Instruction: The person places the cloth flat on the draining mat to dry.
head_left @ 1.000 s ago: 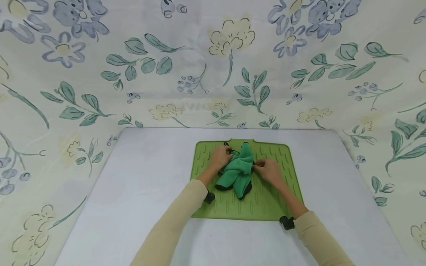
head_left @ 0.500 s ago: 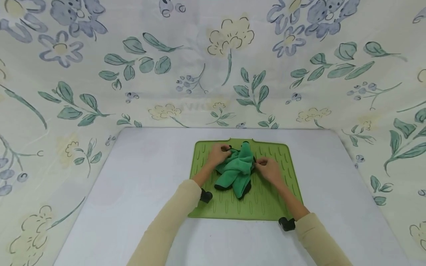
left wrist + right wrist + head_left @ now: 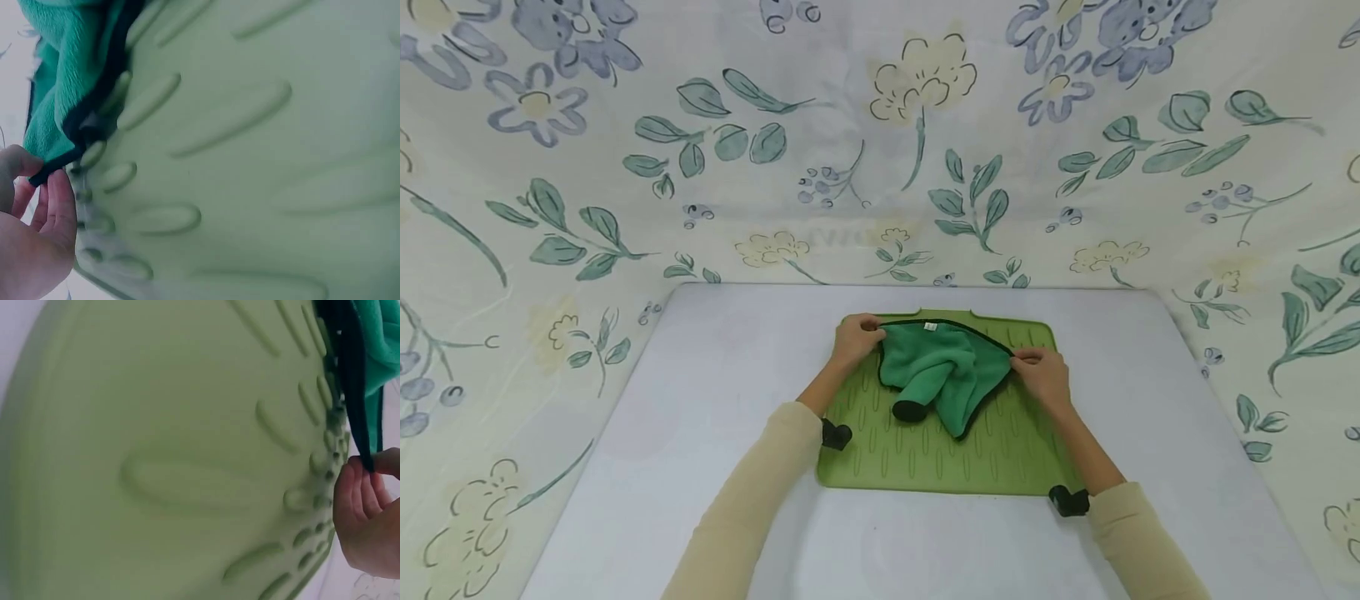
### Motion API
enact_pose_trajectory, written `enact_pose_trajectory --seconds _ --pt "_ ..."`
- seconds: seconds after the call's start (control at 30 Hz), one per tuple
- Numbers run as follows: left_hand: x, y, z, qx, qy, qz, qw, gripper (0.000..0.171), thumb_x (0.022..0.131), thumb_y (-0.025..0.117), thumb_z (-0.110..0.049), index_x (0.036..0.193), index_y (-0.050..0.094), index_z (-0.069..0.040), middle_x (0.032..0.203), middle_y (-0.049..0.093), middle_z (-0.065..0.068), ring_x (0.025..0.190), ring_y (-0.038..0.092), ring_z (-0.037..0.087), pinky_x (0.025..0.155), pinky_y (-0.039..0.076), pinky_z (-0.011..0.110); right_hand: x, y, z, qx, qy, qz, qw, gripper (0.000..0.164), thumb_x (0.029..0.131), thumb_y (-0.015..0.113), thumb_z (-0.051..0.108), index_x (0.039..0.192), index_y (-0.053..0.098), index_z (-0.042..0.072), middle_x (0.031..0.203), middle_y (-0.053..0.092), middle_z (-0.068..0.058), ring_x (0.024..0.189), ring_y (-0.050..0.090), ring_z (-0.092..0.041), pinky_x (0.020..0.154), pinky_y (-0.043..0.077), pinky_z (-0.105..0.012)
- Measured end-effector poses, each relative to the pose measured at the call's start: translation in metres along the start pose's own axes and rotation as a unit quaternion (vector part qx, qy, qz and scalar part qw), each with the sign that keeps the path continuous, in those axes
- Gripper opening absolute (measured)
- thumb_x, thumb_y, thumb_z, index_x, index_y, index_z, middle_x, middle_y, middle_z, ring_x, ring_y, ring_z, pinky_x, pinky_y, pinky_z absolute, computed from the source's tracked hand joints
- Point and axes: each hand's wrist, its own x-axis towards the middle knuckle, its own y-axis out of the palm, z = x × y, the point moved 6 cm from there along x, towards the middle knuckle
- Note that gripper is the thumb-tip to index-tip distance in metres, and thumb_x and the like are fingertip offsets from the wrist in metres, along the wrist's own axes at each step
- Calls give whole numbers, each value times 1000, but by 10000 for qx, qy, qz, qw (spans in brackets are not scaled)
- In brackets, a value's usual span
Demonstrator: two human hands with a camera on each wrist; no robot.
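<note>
Found on the ridged green mat (image 3: 895,471), itself laid on the white table (image 3: 722,375): one green cloth (image 3: 996,362), bordered with dark edging (image 3: 112,72). Inspected the left hand (image 3: 857,340): pinching the cloth's far left corner between thumb and fingers, as confirmed from the left wrist, and placed over the mat's far left corner. Inspected the right hand (image 3: 1043,377): likewise pinching a corner by its edging, as confirmed from the right wrist, at the right side of the mat. Noted as changed within the last half second: a wider gap between the hands, a longer run of edging stretched in a shallow bow from one pinch to the other, and a white label (image 3: 930,327) newly exposed on that far edge. Noted also the loss of the bunched peak formerly standing at the far end of the heap. Judged from this: opened out along the far edge, but unfinished on the near side. Recorded there a rolled fold (image 3: 925,387) with a round dark end facing the near side, and beside it a pointed corner (image 3: 960,423) directed nearward. Assessed as still needing attention: both near-side folds. Unable to tell the height of either pinched corner above the mat.
</note>
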Motion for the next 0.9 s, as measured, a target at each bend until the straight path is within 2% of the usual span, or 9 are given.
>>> enact_pose_trajectory --seconds 0.13,0.3,0.37,0.47,0.53,0.6,0.73,0.8,0.9 --pt "0 -3 2 240 -2 55 9997 26 94 62 -4 118 69 4 115 67 21 109 61 34 87 53 43 0 -2 -3 -84 6 144 9999 28 99 62 13 113 68 -10 108 69 -26 96 67 -38 72 55 -37" --pt "-3 -4 4 175 -82 126 9997 34 96 64 -7 128 64 4 119 65 24 109 63 36 87 54 45 -1 3 -8 -134 84 477 9987 35 98 64 18 117 67 -11 107 69 -26 92 68 -35 79 56 -43" --pt "-5 -4 5 56 -201 147 9997 40 96 66 -9 133 58 5 120 65 26 105 66 37 87 55 45 -3 6 -9 -200 172 621 9977 34 98 66 21 112 69 -11 100 71 -22 86 70 -30 78 55 -42" --pt "-10 -4 7 -47 -369 143 9992 47 96 68 -12 136 54 8 118 67 25 99 69 35 88 55 44 -10 9 -9 -102 245 832 9962 29 97 68 20 92 70 -9 83 72 -15 72 69 -22 70 54 -35" --pt "-13 -5 8 -112 -454 117 9988 45 95 68 -14 132 57 10 112 69 25 95 70 34 88 54 44 -15 12 -6 44 258 943 9952 29 96 69 17 80 69 -7 74 70 -11 67 67 -17 64 53 -30" --pt "-17 -6 9 -133 -497 67 9987 38 95 69 -15 123 64 10 104 72 22 90 71 32 86 55 43 -20 15 -3 161 191 1064 9940 27 95 69 13 76 68 -7 72 69 -9 65 66 -16 60 53 -27" --pt "-22 -5 10 -139 -458 148 9987 22 95 70 -15 99 74 7 86 72 16 78 69 26 74 58 38 -26 20 3 125 86 1148 9933 21 95 68 9 83 71 -8 75 70 -11 67 66 -17 59 54 -27" --pt "-23 -4 10 -134 -434 249 9987 20 95 71 -14 94 76 5 82 71 13 73 68 23 69 58 34 -28 20 5 165 109 1090 9938 21 96 66 9 85 69 -9 78 70 -12 69 66 -17 61 54 -27" --pt "-26 -3 9 -234 -415 309 9984 19 95 70 -14 101 76 3 84 71 12 73 67 20 68 57 31 -29 18 4 555 163 901 9943 22 98 63 7 90 68 -12 83 70 -16 71 66 -18 63 56 -26"
